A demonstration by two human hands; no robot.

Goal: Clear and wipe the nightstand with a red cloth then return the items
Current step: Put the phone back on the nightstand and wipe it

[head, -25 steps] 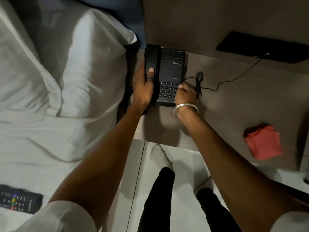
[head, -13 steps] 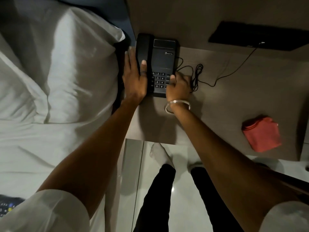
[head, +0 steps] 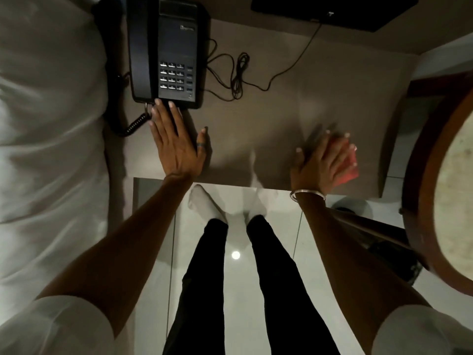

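Observation:
A black desk telephone (head: pixel 167 51) stands at the back left of the brown nightstand (head: pixel 268 111), its handset in the cradle and its coiled cord trailing off the left edge. My left hand (head: pixel 174 144) lies flat and open on the nightstand just in front of the phone, fingertips touching its front edge. My right hand (head: pixel 322 160) is blurred and rests with spread fingers on top of the folded red cloth (head: pixel 349 169) near the front right of the nightstand. Most of the cloth is hidden under that hand.
A thin black cable (head: pixel 240 75) loops beside the phone and runs to a black panel (head: pixel 332 11) on the wall. A white-sheeted bed (head: pixel 51 124) borders the left. A round wooden-rimmed table (head: pixel 435 175) stands at the right. My legs stand on the tiled floor (head: pixel 235 254).
Both hands have let go of the telephone. The left hand slid back to just in front of it, and the right hand moved right onto the red cloth. The camera moved closer.

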